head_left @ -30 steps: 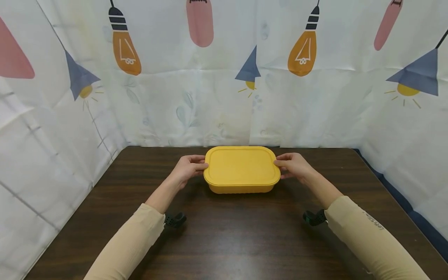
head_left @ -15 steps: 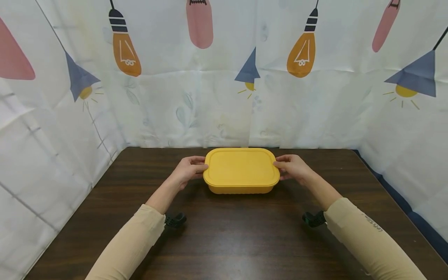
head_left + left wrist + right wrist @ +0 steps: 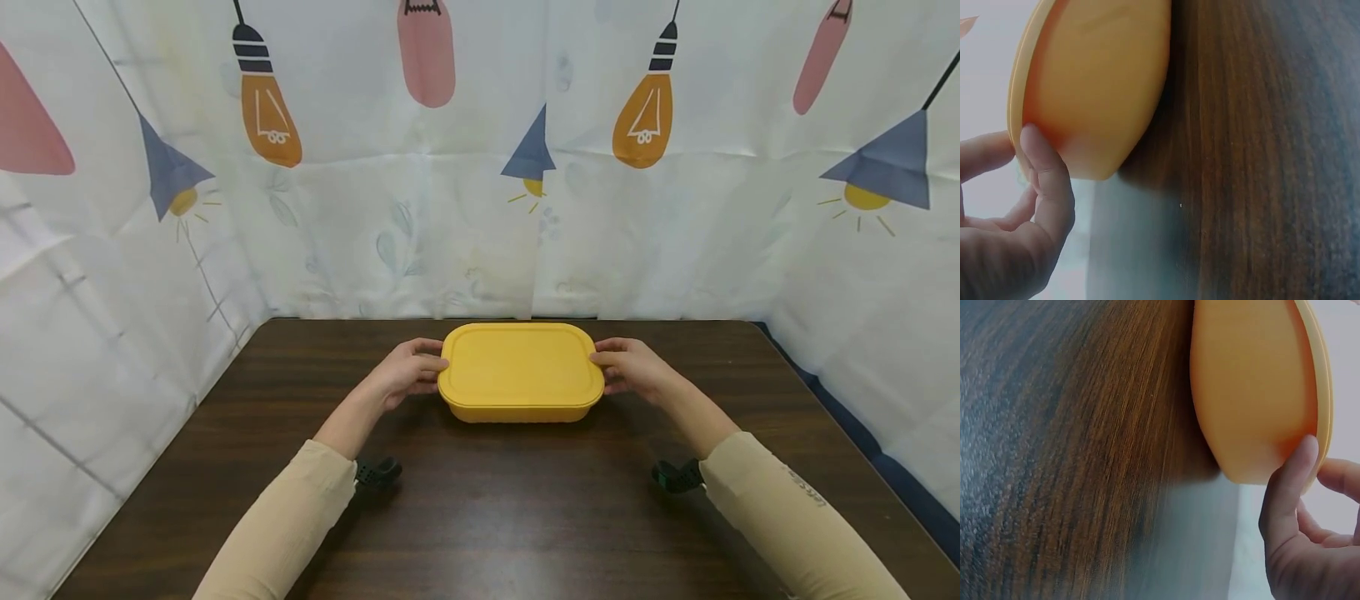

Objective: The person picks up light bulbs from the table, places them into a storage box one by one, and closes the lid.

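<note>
A yellow rectangular food container (image 3: 521, 413) with a flat yellow lid (image 3: 521, 367) sits near the far edge of the table, its long side toward me. My left hand (image 3: 408, 371) pinches the rim at the container's left end. At the opposite end, my right hand (image 3: 632, 368) grips the rim the same way. The left wrist view shows one fingertip (image 3: 1036, 145) tucked under the overhanging rim, against the side wall (image 3: 1100, 81). A fingertip (image 3: 1305, 453) of the right hand lies under the rim too, in the right wrist view. The lid covers whatever is inside.
The dark brown wooden table (image 3: 480, 508) spreads out in front of the container. Behind it hangs a white curtain (image 3: 465, 242) printed with lamps and bulbs, which also runs along both sides. Dark straps (image 3: 378, 472) show below the sleeves.
Both hands have drawn the container slightly toward me and a touch to the right, keeping their hold at its ends. The head view has tilted a little.
</note>
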`<act>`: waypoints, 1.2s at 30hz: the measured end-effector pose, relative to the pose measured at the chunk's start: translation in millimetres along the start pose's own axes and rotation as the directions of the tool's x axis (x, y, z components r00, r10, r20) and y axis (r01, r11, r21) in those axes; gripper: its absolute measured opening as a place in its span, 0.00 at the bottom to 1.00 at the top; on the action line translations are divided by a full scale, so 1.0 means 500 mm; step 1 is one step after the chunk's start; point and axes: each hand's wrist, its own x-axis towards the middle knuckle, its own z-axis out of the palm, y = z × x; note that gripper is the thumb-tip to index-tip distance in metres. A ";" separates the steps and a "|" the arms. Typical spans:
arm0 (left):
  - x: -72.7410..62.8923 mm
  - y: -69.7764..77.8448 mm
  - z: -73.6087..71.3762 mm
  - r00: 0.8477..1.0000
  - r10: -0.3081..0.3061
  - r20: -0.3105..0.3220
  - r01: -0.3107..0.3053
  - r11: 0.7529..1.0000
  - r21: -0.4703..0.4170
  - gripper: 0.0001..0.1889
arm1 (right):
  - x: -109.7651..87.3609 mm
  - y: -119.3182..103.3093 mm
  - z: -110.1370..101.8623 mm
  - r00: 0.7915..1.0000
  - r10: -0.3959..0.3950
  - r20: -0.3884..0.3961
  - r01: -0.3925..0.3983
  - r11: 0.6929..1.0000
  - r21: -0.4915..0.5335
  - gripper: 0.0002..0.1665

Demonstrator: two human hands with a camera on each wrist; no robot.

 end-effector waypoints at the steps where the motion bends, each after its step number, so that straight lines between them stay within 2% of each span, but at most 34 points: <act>1: 0.001 0.000 0.000 1.000 -0.008 0.005 0.008 1.000 -0.007 0.31 | -0.001 0.001 -0.001 1.000 0.001 0.004 -0.001 1.000 0.005 0.35; 7: 0.006 0.000 -0.001 0.998 -0.055 0.034 0.056 0.997 -0.044 0.31 | -0.004 0.006 -0.004 0.999 -0.001 0.040 0.000 1.000 0.030 0.34; 15: 0.010 -0.008 -0.002 0.997 -0.040 0.062 0.044 0.997 -0.057 0.33 | -0.006 0.011 -0.012 0.998 0.000 0.056 -0.003 0.999 0.044 0.34; 22: 0.004 -0.015 0.002 0.998 0.028 0.054 -0.029 0.999 0.019 0.32 | -0.008 0.018 -0.015 0.997 -0.020 0.075 0.014 0.997 0.070 0.37; 29: -0.002 -0.010 0.007 0.989 0.128 0.080 -0.136 0.985 0.103 0.36 | -0.005 0.026 -0.016 0.987 -0.138 0.080 0.135 0.990 0.043 0.40; 36: 0.006 -0.010 0.000 0.985 0.153 0.083 -0.163 0.978 0.132 0.34 | 0.001 0.023 -0.015 0.983 -0.162 0.085 0.163 0.987 -0.006 0.38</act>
